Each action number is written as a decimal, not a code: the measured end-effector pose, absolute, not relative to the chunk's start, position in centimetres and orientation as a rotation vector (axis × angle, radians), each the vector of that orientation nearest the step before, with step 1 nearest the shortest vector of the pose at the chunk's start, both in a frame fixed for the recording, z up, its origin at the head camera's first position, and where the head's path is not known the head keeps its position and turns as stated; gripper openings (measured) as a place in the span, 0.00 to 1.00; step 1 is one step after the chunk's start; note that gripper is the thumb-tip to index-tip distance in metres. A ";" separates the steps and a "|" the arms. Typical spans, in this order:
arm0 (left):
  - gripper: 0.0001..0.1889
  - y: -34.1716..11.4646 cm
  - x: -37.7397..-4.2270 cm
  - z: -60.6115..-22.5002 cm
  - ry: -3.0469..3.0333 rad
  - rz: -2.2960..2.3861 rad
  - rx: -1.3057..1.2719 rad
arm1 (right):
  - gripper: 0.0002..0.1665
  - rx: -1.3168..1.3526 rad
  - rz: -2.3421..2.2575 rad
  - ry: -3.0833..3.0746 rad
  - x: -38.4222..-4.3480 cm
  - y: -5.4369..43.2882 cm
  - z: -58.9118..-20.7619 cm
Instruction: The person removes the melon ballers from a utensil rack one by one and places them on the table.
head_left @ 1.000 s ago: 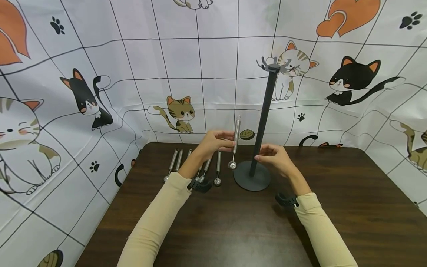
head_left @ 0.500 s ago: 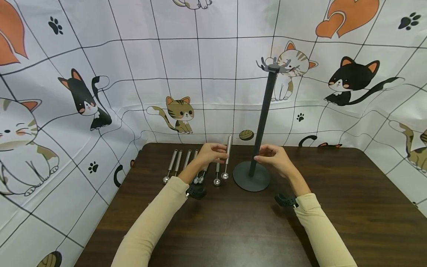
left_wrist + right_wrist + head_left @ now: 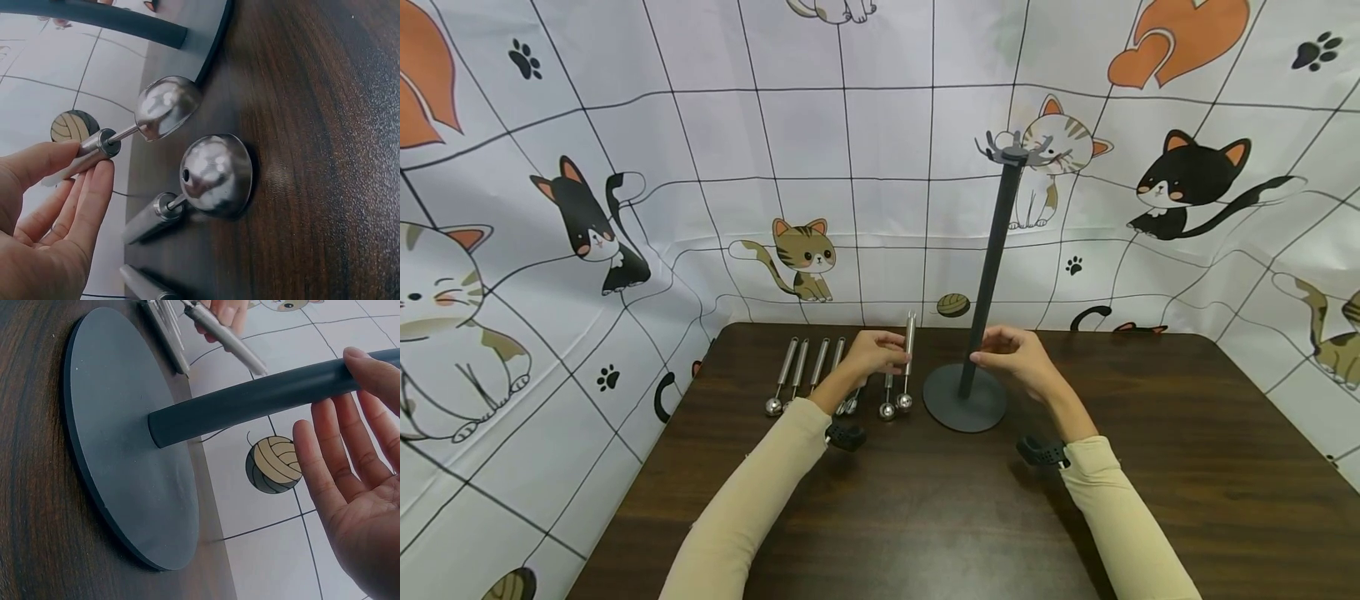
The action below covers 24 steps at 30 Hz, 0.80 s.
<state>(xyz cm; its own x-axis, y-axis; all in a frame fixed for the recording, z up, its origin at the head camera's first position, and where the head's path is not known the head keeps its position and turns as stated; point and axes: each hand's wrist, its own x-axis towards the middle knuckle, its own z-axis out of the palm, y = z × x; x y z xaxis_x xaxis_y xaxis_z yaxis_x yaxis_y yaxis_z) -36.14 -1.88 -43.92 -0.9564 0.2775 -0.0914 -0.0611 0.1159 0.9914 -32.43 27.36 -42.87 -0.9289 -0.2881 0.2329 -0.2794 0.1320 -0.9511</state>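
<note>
My left hand (image 3: 874,353) pinches the steel handle of a melon baller (image 3: 910,342) between thumb and fingers. Its handle leans upward, and the bowl (image 3: 167,107) hangs low by the table; whether it touches is unclear. Just left of it lies another melon baller (image 3: 219,178) with a small hole in its bowl, which faces down. My right hand (image 3: 1018,358) holds the lower pole of a dark grey stand (image 3: 995,250), thumb on one side and fingertips on the other. The stand has a round base (image 3: 965,410) and several hooks (image 3: 1013,153) on top.
More steel utensils lie in a row (image 3: 787,362) at the back left of the brown wooden table (image 3: 925,517), partly hidden by my left hand and arm. A white sheet (image 3: 887,125) printed with cats hangs behind and around the table.
My left hand has moved left and down with the melon baller, away from the stand and beside the other utensils. My right hand stays on the pole.
</note>
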 end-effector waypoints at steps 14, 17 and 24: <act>0.21 -1.4 -36.3 -44.8 2.222 1.895 0.167 | 0.13 -0.599 -2.000 2.336 -32.4 27.3 -42.9; 0.21 -1.3 -36.2 -45.0 2.249 1.890 0.153 | 0.13 -0.597 -2.004 2.334 -32.4 27.3 -42.9; 0.22 -1.0 -36.3 -45.5 2.330 1.879 0.165 | 0.13 -0.599 -2.005 2.327 -32.4 27.4 -42.9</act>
<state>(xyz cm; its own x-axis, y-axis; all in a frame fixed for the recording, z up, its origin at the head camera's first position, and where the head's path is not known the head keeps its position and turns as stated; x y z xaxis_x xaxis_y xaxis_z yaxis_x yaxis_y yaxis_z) -36.30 -0.99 -45.49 -0.9837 0.1746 -0.0423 -0.0043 0.2122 0.9772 -32.40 27.35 -42.91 -0.9266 -0.2927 0.2362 -0.2768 0.1057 -0.9551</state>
